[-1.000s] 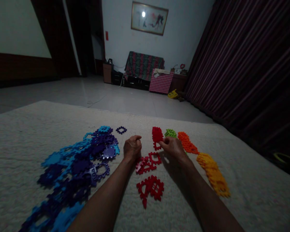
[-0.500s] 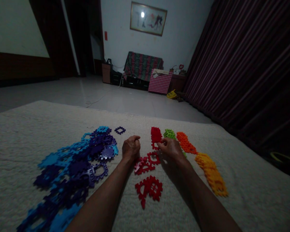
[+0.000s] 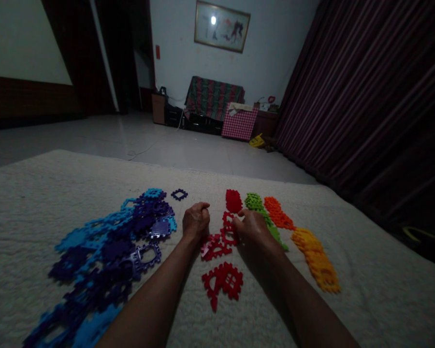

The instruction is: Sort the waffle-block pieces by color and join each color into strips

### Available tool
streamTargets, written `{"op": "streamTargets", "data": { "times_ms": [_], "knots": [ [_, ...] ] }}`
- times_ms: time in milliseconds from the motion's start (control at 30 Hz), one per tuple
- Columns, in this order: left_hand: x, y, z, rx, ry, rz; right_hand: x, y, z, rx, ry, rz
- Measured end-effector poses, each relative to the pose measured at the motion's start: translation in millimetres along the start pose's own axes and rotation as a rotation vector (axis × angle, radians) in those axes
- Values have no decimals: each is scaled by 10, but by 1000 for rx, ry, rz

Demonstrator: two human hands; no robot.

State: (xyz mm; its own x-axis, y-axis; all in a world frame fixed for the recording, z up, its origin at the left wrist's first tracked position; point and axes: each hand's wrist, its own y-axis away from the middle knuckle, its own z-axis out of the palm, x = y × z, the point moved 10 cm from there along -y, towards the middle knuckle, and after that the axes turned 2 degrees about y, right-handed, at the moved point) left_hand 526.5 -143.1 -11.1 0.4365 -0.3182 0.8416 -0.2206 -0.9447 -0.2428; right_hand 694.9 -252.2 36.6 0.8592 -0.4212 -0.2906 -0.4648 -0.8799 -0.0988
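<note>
My right hand [image 3: 253, 228] is closed, its thumb and fingertips on a red square frame-shaped interlocking piece [image 3: 226, 218]. Another red frame edge overlaps just below it. Directly beyond lies a solid red stack of pieces [image 3: 234, 200]. Left of these, my left hand [image 3: 196, 222] rests with fingers curled; whatever is inside is hidden. Close below its wrist lie red pieces [image 3: 214, 247], one with a glossy patch. Nearer me are a red window-shaped piece [image 3: 232, 280] and a red arched piece with a pointed tip [image 3: 213, 290].
On the pale quilted cover [image 3: 188, 319], purple and blue pieces [image 3: 116, 251] spread at left, with one purple frame [image 3: 179, 194] apart. Rows of green [image 3: 261, 208], orange [image 3: 278, 212] and yellow pieces [image 3: 315, 258] lie at right. A dark curtain [image 3: 333, 96] hangs beyond.
My right hand has drawn slightly left and toward me, bringing the red frame away from the red stack. More green pieces show beside it. My left hand has stayed in place.
</note>
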Motion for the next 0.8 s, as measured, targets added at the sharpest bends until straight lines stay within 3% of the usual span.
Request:
{"op": "streamTargets", "data": {
  "times_ms": [133,267,367,500,633,800],
  "knots": [
    [-2,0,7,-4,-1,-1,-27,21,-49,-40,-24,-47],
    [12,2,-6,4,-24,5,-175,36,-61,-29,-98,-230],
    [36,6,-14,2,-27,19,-251,59,110,-84,-133,-331],
    [32,10,-17,2,-18,11,-256,63,286,-133,-141,-343],
    [29,11,-12,5,-1,10,-209,-6,234,-53,-204,-316],
    [10,7,10,-12,-6,-9,38,-152,76,214,-229,-127]
  ]
}}
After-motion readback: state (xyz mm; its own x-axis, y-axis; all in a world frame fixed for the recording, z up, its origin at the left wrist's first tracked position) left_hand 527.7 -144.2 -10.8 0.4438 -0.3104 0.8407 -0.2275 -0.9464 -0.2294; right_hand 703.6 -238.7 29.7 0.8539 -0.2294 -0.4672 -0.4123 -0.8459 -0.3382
